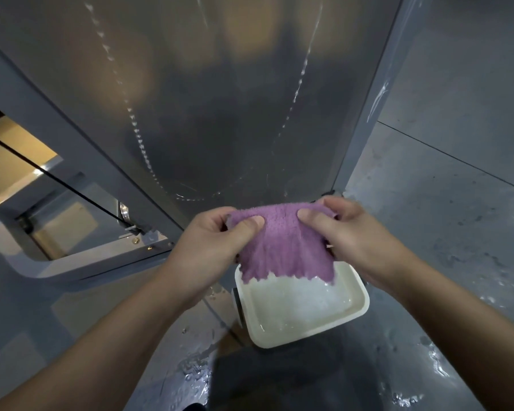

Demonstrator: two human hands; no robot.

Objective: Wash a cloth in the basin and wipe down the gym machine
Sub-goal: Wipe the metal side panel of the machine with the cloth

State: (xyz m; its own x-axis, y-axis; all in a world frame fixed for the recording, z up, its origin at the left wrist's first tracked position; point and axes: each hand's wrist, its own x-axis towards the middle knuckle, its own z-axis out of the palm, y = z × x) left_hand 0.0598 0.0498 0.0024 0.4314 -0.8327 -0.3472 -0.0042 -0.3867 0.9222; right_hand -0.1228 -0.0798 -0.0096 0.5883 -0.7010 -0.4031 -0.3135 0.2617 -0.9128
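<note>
1. No brand, label or writing can be read on any surface in view.
2. The left hand [217, 235] pinches the upper left corner of the purple cloth [282, 244]: its thumb lies across the front of the fabric and the other fingers are curled behind it, so this grip is clamped on the cloth.
3. The right hand [353, 232] pinches the upper right corner in the same way, thumb on the front and fingers folded behind; this grip too is clamped on the cloth.
4. The cloth hangs spread between the two hands, its top edge stretched from one thumb to the other. It has a fluffy, looped texture, and its ragged lower edge hangs in front of the far rim of the basin.
5. The basin [359, 314] is a shallow, cream-white, rectangular tub with rounded corners. It stands on the floor [445, 203] below the hands and holds clear water with bubbles on the surface.
6. The floor is grey, and wet patches and droplets shine on it to the left and right of the basin.
7. Behind the cloth rises the gym machine's panel [208, 99], a broad, dull, semi-transparent sheet set in a grey frame [368, 126]. Curved trails of water drops run down it.
8. To the left, a black cable [54, 176] runs slantwise through an opening in the frame.
</note>
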